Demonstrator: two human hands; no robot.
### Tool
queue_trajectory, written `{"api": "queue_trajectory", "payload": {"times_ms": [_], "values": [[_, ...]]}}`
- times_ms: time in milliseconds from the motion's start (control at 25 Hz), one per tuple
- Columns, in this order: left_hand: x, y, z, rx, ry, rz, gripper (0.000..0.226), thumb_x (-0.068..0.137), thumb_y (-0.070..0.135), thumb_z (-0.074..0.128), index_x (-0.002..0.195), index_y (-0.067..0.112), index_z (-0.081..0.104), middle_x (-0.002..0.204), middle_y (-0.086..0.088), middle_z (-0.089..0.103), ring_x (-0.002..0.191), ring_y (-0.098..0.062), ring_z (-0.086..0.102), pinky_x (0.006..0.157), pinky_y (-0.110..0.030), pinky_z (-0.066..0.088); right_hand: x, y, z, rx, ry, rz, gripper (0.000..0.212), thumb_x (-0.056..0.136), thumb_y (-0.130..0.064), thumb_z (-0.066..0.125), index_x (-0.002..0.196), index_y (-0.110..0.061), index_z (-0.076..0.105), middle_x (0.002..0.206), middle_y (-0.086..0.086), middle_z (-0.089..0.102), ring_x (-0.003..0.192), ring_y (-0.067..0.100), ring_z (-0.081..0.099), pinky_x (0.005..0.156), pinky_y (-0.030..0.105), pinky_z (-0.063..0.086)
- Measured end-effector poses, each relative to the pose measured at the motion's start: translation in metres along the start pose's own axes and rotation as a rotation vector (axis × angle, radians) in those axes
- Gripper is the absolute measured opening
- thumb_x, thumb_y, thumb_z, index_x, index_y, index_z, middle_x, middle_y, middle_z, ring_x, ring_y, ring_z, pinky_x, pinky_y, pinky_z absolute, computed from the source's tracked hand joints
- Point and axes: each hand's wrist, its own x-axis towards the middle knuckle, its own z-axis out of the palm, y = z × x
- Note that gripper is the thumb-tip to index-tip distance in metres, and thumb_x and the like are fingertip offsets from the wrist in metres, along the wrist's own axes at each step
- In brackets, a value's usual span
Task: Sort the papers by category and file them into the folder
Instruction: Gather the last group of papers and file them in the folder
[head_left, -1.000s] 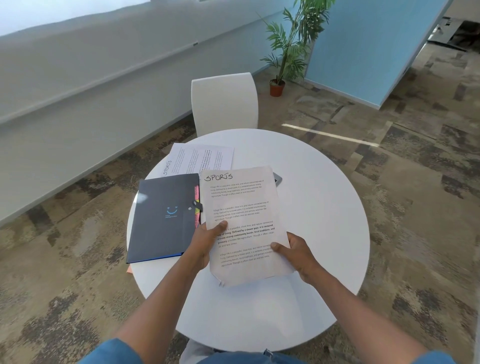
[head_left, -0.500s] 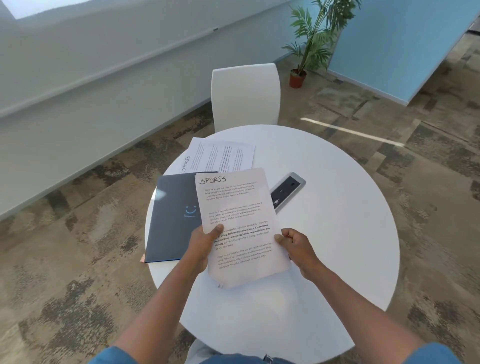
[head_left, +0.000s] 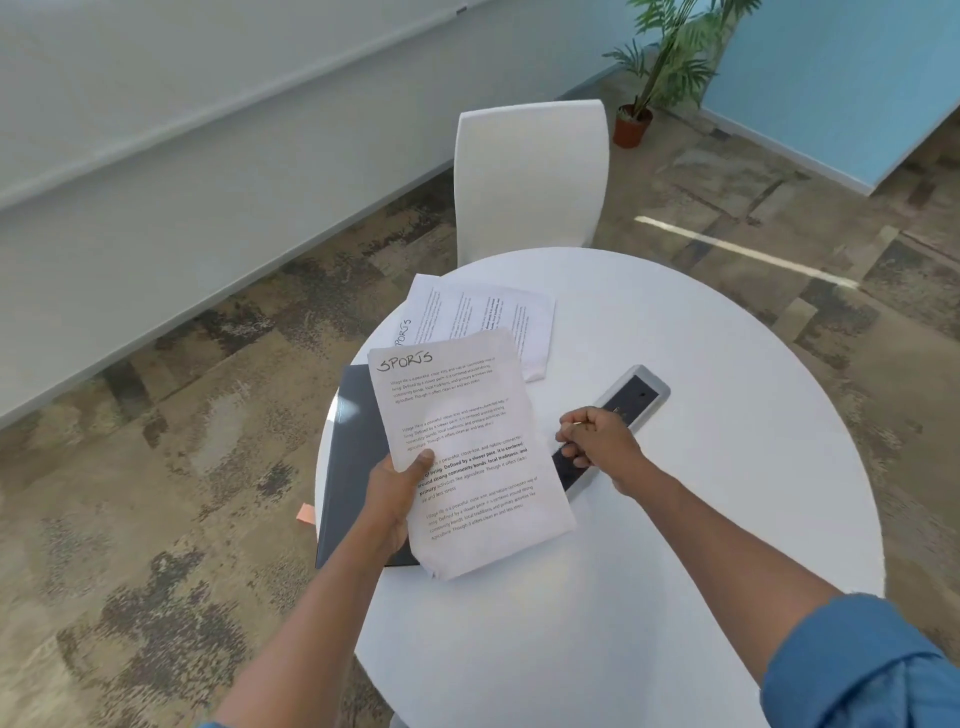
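The held sheet (head_left: 462, 457) covers most of the dark folder (head_left: 353, 441) at centre frame. The left hand (head_left: 397, 493) shows only its thumb on top. The right hand (head_left: 597, 441) hides part of the table's inset panel (head_left: 631, 397). The printed text is too small to read.

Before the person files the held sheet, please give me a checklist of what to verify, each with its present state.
1. Category readable: the white printed sheet headed SPORTS shows its heading. Ok.
2. Sheet secured: the left hand pinches its left edge, thumb on top. Ok.
3. Second hand free: the right hand is off the sheet, fingers curled, over the flat grey-rimmed dark device. Whether it holds anything: cannot tell.
4. Folder open: the dark grey folder lies closed on the round white table. Not ok.
5. Matching pile: the white printed sheets beyond the folder also read SPORTS. Ok.
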Motion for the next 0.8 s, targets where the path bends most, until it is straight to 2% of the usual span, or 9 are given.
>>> {"api": "queue_trajectory", "payload": {"times_ms": [160,280,360,440,520,680,800], "values": [[0.032,0.010,-0.012,-0.015,0.017,-0.044,0.022,0.092,0.014,0.069,0.113,0.013,0.067,0.109,-0.013,0.075,0.097,-0.034,0.073,0.079,-0.048,0.060,0.058,-0.023,0.007,-0.465,0.015,-0.092,0.021,0.088,-0.018,0.067,0.109,-0.016,0.064,0.103,-0.001,0.067,0.097,0.020,0.064,0.073,0.028,0.048],[0.050,0.016,-0.016,-0.027,0.022,-0.063,0.028,0.091,0.015,0.070,0.118,0.010,0.066,0.110,-0.014,0.075,0.098,-0.035,0.073,0.081,-0.050,0.060,0.094,-0.032,0.018,-0.678,0.003,-0.163,0.038,0.088,-0.012,0.067,0.125,-0.011,0.058,0.124,0.005,0.060,0.111,0.021,0.057,0.094,0.033,0.046],[0.061,0.018,-0.016,-0.038,0.016,-0.071,0.031,0.091,0.015,0.071,0.120,0.008,0.065,0.112,-0.014,0.075,0.100,-0.036,0.073,0.083,-0.051,0.059,0.115,-0.033,0.025,-0.791,0.001,-0.197,0.046,0.089,-0.012,0.067,0.133,-0.012,0.054,0.131,0.009,0.055,0.118,0.026,0.054,0.099,0.036,0.044],[0.068,0.017,-0.016,-0.041,0.011,-0.077,0.033,0.090,0.015,0.071,0.122,0.007,0.065,0.113,-0.015,0.074,0.103,-0.037,0.071,0.089,-0.055,0.057,0.129,-0.027,0.032,-0.873,0.005,-0.206,0.049,0.089,-0.014,0.066,0.136,-0.017,0.051,0.131,0.011,0.051,0.120,0.028,0.053,0.098,0.039,0.046],[0.074,0.014,-0.016,-0.041,0.020,-0.084,0.034,0.090,0.014,0.071,0.123,0.008,0.064,0.113,-0.014,0.074,0.104,-0.038,0.070,0.092,-0.057,0.055,0.137,-0.020,0.036,-0.937,0.044,-0.230,0.044,0.090,-0.014,0.063,0.132,-0.020,0.053,0.125,0.010,0.049,0.114,0.029,0.053,0.092,0.041,0.048],[0.078,0.008,-0.022,-0.029,0.039,-0.111,0.036,0.089,0.014,0.072,0.123,0.008,0.064,0.114,-0.014,0.074,0.105,-0.039,0.070,0.093,-0.060,0.054,0.140,-0.013,0.038,-1.045,0.116,-0.326,0.008,0.094,-0.014,0.054,0.100,-0.013,0.058,0.104,0.007,0.048,0.095,0.028,0.051,0.069,0.035,0.042],[0.077,0.005,-0.027,-0.015,0.064,-0.132,0.037,0.088,0.015,0.074,0.123,0.010,0.064,0.112,-0.014,0.075,0.104,-0.039,0.071,0.092,-0.063,0.053,0.134,-0.009,0.036,-1.062,0.154,-0.339,0.007,0.095,-0.016,0.051,0.093,-0.011,0.056,0.100,0.005,0.048,0.092,0.024,0.046,0.067,0.035,0.041]]}}
